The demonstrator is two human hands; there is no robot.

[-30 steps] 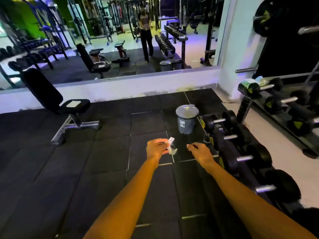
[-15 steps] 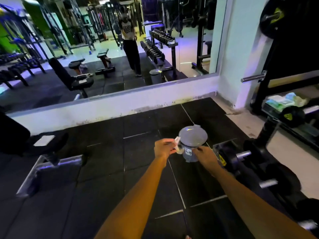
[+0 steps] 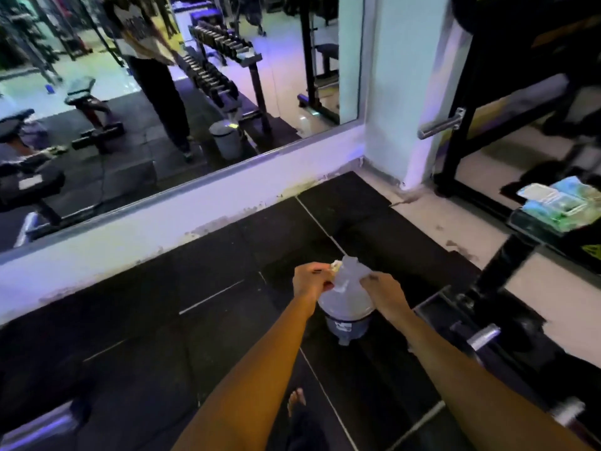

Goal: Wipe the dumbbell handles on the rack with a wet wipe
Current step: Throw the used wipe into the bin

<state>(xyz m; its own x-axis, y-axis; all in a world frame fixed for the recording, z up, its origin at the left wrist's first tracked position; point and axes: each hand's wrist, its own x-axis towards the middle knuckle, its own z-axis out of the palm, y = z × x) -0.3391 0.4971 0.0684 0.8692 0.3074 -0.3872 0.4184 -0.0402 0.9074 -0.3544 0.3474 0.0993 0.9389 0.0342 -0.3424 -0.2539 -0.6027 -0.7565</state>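
Directly above the lidded pedal bin (image 3: 346, 320), the left hand (image 3: 310, 281) and right hand (image 3: 382, 289) each pinch an edge of the wet wipe (image 3: 350, 274), fingers curled. The wipe looks light, limp and damp, and is probably best bunched in one palm. Right of the bin, the dumbbell handles (image 3: 483, 336) sit on the rack (image 3: 494, 268).

so the bin (image 3: 345, 309) sits on the floor mat (image 3: 182, 323) at 12 o'clock, dumbbell rack (image 3: 494, 271) just beside it at 3, wipes pack (image 3: 559, 203) on top of the rack at 2, mirror (image 3: 266, 70) behind at 11
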